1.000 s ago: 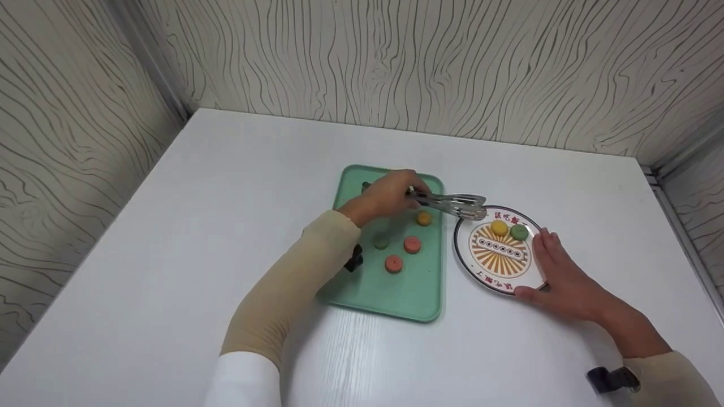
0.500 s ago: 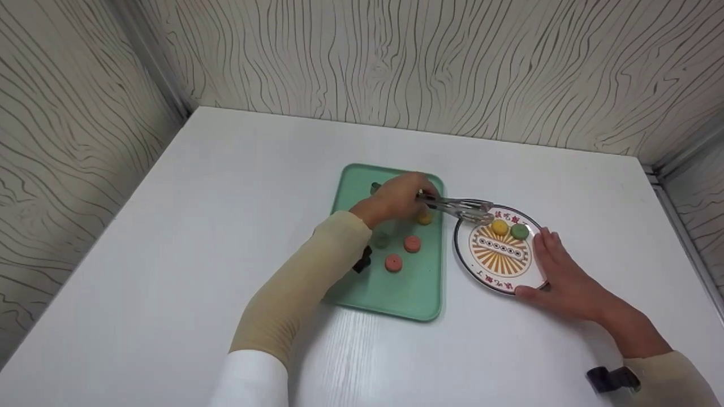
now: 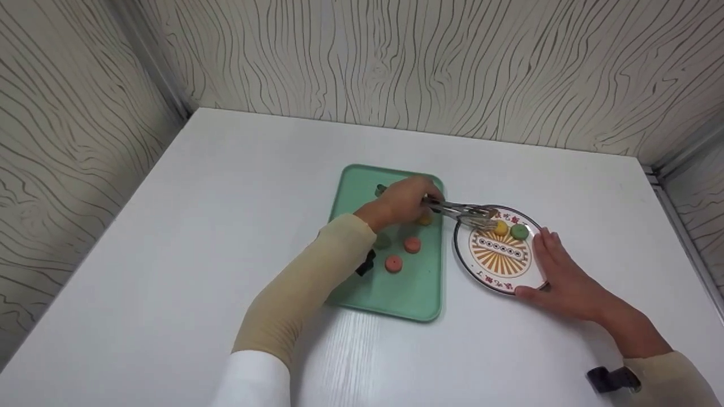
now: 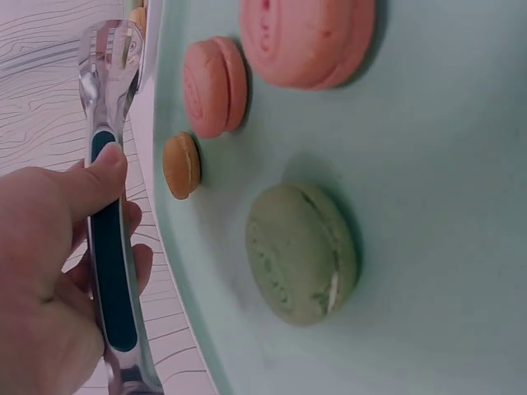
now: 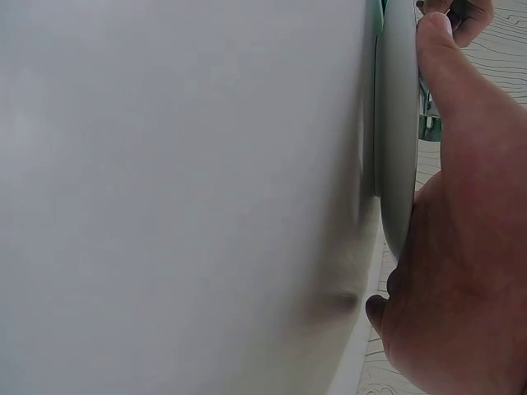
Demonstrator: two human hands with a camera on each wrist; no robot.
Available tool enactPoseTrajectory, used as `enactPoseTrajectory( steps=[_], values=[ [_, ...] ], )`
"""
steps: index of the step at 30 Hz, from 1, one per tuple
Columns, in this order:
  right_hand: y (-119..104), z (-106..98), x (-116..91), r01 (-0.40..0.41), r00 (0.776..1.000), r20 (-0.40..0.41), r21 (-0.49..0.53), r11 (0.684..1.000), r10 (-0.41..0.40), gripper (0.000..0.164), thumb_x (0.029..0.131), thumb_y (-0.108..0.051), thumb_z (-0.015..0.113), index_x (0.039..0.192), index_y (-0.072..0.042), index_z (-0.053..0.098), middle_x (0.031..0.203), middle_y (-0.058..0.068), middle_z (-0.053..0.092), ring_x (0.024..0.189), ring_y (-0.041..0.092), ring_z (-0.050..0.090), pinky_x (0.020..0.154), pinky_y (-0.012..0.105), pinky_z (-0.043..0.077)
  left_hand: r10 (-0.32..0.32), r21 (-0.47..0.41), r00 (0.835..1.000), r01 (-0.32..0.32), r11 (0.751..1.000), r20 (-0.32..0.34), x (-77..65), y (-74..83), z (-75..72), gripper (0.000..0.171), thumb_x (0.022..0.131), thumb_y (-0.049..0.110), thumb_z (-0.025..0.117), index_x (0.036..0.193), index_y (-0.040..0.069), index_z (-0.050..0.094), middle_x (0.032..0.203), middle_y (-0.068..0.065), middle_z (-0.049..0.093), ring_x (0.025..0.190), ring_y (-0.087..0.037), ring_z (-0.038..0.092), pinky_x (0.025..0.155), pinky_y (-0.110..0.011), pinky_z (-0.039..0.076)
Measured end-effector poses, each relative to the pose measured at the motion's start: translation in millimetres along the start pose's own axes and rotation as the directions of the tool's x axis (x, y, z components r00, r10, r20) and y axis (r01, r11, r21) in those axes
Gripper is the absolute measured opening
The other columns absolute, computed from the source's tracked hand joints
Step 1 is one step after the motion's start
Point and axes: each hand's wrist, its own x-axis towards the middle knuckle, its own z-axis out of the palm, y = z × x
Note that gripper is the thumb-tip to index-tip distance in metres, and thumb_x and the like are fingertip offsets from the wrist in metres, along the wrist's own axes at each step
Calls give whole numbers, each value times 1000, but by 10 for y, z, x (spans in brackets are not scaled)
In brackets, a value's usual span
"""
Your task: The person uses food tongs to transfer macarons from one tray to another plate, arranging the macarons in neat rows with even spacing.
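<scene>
Reaching over the green tray [image 3: 418,299], my left hand [image 3: 408,199] grips metal tongs [image 4: 113,247] by their dark-inlaid handle. In the head view the tongs' tips lie over the left side of a round patterned plate [image 3: 472,257], close to a yellow macaron [image 3: 501,228]. A small brownish patch shows at the tips; whether they hold something, I cannot tell. Beside the yellow one sits a green macaron [image 3: 519,232]. My right hand [image 3: 568,288] rests along the plate's right rim, its fingers fairly straight and the thumb apart at the lower edge.
Two pink macarons [image 3: 412,244] [image 4: 216,86], a green macaron [image 4: 300,253] and a yellow-orange macaron [image 4: 181,164] lie on the tray. Tray and plate stand side by side on a white table [image 3: 186,243], with patterned walls [image 3: 384,68] behind and at the sides.
My left hand has moved slightly right and toward me, bringing the tongs' tips from the plate's upper left rim to beside the yellow macaron. The right hand and plate stay put.
</scene>
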Motion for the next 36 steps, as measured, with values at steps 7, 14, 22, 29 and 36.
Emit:
enactPoseTrajectory(
  steps=[7, 14, 22, 29, 36],
  values=[
    [17, 7, -4, 6, 1000, 0, -14, 1000, -6, 116, 91, -50, 71, 158, 8, -4, 166, 28, -13, 152, 43, -16, 121, 58, 4, 14, 29, 1000, -14, 999, -8, 1, 24, 17, 36, 99, 0, 60, 126, 20, 74, 116, 6, 69, 106, -9, 60, 99, -27, 48],
    [15, 12, -13, 42, 999, -29, -15, 999, -43, 114, 91, -47, 72, 157, 11, -1, 165, 30, -10, 152, 44, -14, 121, 38, -5, 53, 113, 999, -52, 992, -6, 22, 66, 43, 43, 93, -2, 65, 127, 21, 74, 120, 5, 66, 105, -9, 59, 95, -27, 50],
    [19, 16, -19, 25, 999, -19, -15, 1000, -26, 115, 92, -50, 71, 158, 8, -3, 166, 27, -11, 152, 42, -15, 122, 48, -1, 36, 156, 999, -33, 987, -13, 44, 77, 76, 42, 93, 0, 67, 128, 23, 72, 123, 6, 65, 108, -9, 59, 98, -27, 49],
    [18, 10, -13, 21, 1000, -14, -13, 1000, -21, 116, 91, -50, 71, 158, 8, -3, 166, 28, -12, 152, 43, -15, 122, 52, 0, 35, 172, 999, -32, 985, -17, 58, 87, 86, 40, 95, 4, 67, 130, 23, 71, 125, 6, 65, 114, -10, 59, 100, -27, 47],
    [23, 17, -4, 30, 999, -17, -24, 999, -31, 115, 92, -50, 71, 158, 10, -3, 165, 30, -11, 152, 44, -14, 120, 40, -4, 32, 176, 999, -27, 984, -28, 50, 90, 83, 38, 96, 7, 68, 129, 23, 72, 124, 6, 64, 114, -10, 58, 101, -27, 47]
  ],
)
